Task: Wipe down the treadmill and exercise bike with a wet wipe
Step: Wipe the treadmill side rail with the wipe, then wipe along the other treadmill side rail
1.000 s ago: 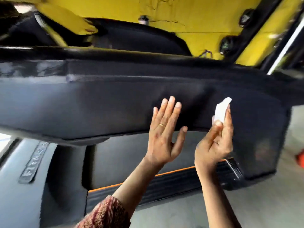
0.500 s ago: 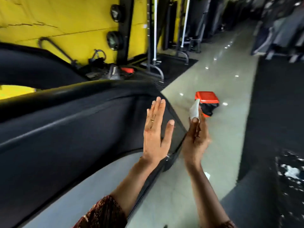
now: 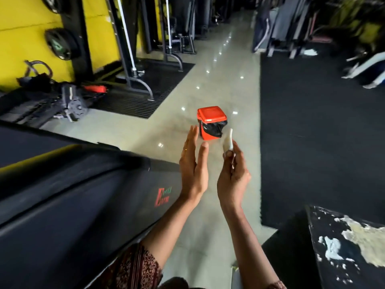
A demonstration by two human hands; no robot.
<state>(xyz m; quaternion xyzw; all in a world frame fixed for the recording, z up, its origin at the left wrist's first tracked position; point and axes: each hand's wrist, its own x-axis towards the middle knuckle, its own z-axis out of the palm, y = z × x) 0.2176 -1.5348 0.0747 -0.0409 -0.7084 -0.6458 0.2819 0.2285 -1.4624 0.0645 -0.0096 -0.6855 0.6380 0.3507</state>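
The right hand (image 3: 233, 180) pinches a folded white wet wipe (image 3: 228, 141) between thumb and fingertips. The upper end of the wipe stands free above the fingers, on the near right side of the red bin (image 3: 211, 124). The left hand (image 3: 193, 163) is just beside it on the bin's near left, flat and empty, with its fingers straight and together, and it touches nothing. The bin stands on the pale tiled floor (image 3: 208, 80) with its red lid down and a black liner showing under the rim. The treadmill (image 3: 73, 195), black with a red logo, lies to the left of the bin and nearer the person, and neither hand is on it. A dark rubber mat (image 3: 312, 122) runs along the bin's right, and a black box with peeling paint (image 3: 343, 247) sits well nearer than the bin on that side. I cannot pick out an exercise bike among the blurred machines beyond the bin. Both hands point at the bin, so the step looks like throwing away a used wipe. To do it well, keep the pinch firm so the damp wipe does not drop on the tiles, raise the lid with the free left hand, and release only once the wipe is over the liner.
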